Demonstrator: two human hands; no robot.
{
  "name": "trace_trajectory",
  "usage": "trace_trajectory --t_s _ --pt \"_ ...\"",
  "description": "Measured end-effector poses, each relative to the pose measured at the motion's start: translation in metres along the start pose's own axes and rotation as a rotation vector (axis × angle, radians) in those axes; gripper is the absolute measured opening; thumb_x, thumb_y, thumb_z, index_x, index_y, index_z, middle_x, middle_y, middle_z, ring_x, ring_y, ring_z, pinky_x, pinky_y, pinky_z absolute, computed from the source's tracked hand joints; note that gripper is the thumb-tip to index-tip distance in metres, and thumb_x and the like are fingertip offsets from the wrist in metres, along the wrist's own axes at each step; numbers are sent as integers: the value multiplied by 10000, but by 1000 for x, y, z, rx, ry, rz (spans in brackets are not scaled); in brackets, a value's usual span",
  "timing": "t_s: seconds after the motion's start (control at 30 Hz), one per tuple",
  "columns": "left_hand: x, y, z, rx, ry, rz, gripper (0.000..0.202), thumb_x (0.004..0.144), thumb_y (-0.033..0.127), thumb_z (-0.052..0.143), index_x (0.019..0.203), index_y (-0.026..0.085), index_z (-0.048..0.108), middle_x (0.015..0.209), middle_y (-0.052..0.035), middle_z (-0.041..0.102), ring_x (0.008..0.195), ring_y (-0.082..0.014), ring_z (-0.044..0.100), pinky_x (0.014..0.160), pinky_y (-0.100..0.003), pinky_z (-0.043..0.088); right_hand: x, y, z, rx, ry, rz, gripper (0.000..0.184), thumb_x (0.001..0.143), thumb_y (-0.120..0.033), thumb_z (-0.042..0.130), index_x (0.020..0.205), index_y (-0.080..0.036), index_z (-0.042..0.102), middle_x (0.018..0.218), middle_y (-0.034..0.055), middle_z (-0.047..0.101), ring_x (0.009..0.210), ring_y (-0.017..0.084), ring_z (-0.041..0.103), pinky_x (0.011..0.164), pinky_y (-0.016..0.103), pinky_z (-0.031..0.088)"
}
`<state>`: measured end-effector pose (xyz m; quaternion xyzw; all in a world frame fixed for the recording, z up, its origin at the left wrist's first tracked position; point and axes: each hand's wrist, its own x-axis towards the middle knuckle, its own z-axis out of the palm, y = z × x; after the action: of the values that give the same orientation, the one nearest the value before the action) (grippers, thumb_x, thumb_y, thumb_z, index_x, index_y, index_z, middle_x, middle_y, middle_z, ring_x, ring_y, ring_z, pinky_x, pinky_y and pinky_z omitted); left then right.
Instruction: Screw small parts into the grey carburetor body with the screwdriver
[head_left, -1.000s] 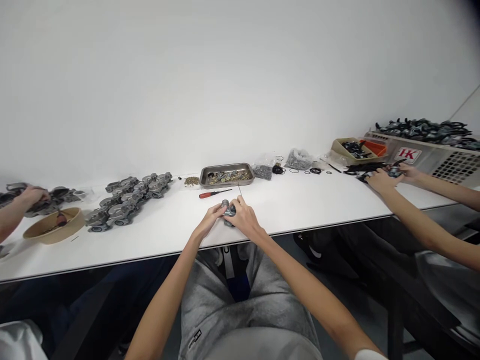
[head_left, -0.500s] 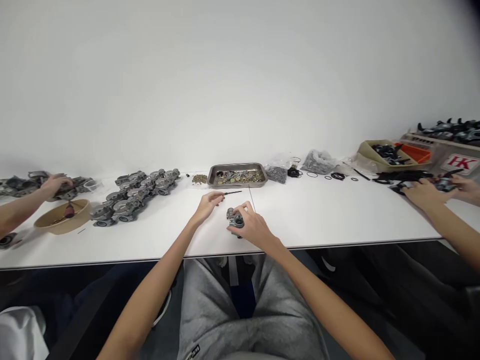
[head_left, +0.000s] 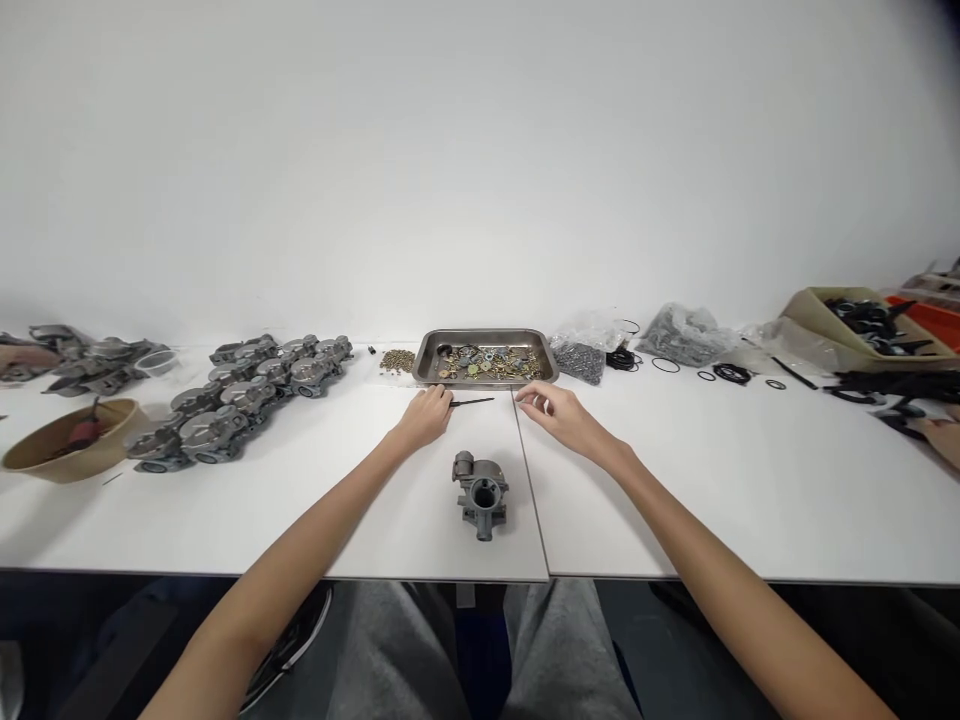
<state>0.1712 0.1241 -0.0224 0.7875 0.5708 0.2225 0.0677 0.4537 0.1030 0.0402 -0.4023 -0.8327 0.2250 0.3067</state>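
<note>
A grey metal carburetor body (head_left: 482, 497) stands on the white table in front of me, its round bore facing me, with neither hand on it. My left hand (head_left: 426, 416) is closed around a thin black pointed tool (head_left: 474, 401), whose tip points right; I cannot make out its exact kind. Near the front right corner of the metal tray (head_left: 421, 372), my right hand (head_left: 553, 410) has thumb and fingertips drawn together. Whatever sits between those fingertips is too small to name. Small brass and silver parts (head_left: 491, 362) lie in the tray.
More carburetors (head_left: 244, 395) stand in rows on the left, beside a tan bowl (head_left: 45, 445) holding a red-handled tool. Brass bits (head_left: 397, 360) are piled left of the tray. Bags of small parts (head_left: 581, 360), black rings (head_left: 731, 373) and a beige bin (head_left: 840, 350) line the right.
My right hand has let go of the carburetor and moved up and right beside the tray. The carburetor now stands alone on the table. My left hand still holds the thin tool.
</note>
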Motion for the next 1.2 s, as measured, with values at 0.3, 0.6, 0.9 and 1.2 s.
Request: trace_trajectory --t_s 0.3,0.6,0.9,1.2 --pt "-6 -14 -6 -47 -39 41 238 942 357 409 1016 201 574 1028 -68 633 956 -206 595 853 -347 478 24 35 45 0 96 -117 203 961 -349 492 1006 -191 611 723 -7 560 615 117 462 626 256 374" --pt "-5 -20 -11 -213 -57 -46 243 923 373 430 1012 213 590 1021 -53 662 938 -208 599 852 -358 463 16 48 62 290 -74 110 304 967 -464 477 997 -195 617 594 -31 523 563 122 509 578 250 382" --pt "-6 -20 -15 -188 -63 0 229 894 320 498 1078 203 565 1005 -65 648 850 -189 598 784 -341 487 26 50 59 591 -3 309 368 924 -512 539 962 -156 626 553 -24 541 441 82 388 434 228 286" --pt "-3 -16 -26 -125 81 135 198 875 282 611 1046 184 620 1051 -99 657 999 -226 627 873 -400 562 29 55 58 715 26 356 376 910 -516 567 942 -147 629 553 -29 542 412 68 400 405 210 284"
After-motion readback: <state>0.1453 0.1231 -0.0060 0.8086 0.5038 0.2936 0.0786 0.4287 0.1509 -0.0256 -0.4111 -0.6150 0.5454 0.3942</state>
